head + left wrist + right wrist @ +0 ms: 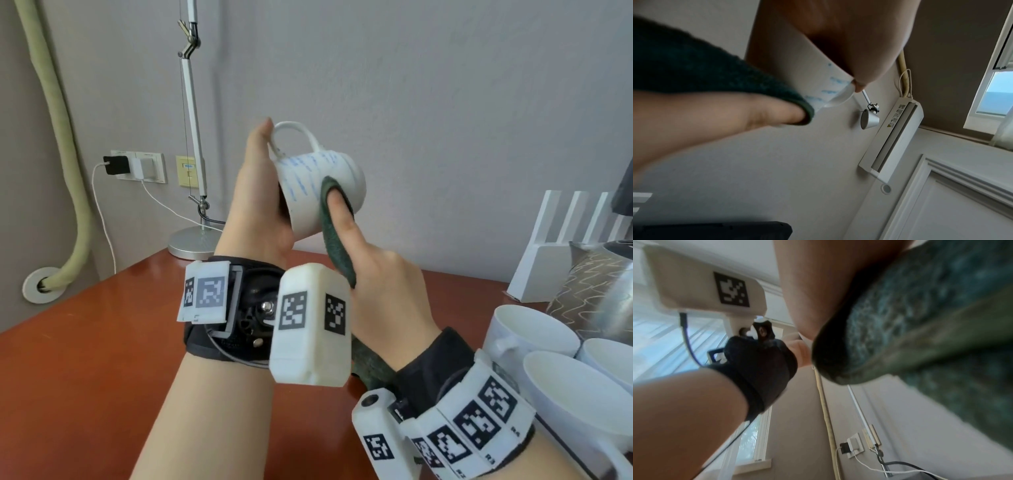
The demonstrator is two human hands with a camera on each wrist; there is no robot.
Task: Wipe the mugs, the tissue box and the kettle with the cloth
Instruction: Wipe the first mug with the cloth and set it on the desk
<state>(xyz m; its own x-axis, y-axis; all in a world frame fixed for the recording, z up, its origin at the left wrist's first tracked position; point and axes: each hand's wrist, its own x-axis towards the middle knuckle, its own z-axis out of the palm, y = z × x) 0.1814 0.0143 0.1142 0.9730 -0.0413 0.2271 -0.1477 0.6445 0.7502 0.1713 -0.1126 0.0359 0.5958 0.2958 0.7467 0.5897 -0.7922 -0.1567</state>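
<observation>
My left hand [263, 192] grips a white mug [315, 181] with blue marks, held tilted above the table with its handle up. My right hand [373, 274] holds the dark green cloth [334, 236] and presses it against the mug's side with the thumb. In the left wrist view the mug [807, 71] sits between the cloth [694, 65] and my left fingers. The right wrist view is filled by the cloth [920, 321]. Several plain white mugs [534, 332] stand at the right, beside a patterned metal kettle [596, 291]. The tissue box is not in view.
A red-brown table [85, 359] lies below my hands. A desk lamp [195, 240] stands at its far edge near wall sockets [137, 166] with plugged chargers. A white rack [561, 246] stands at the back right.
</observation>
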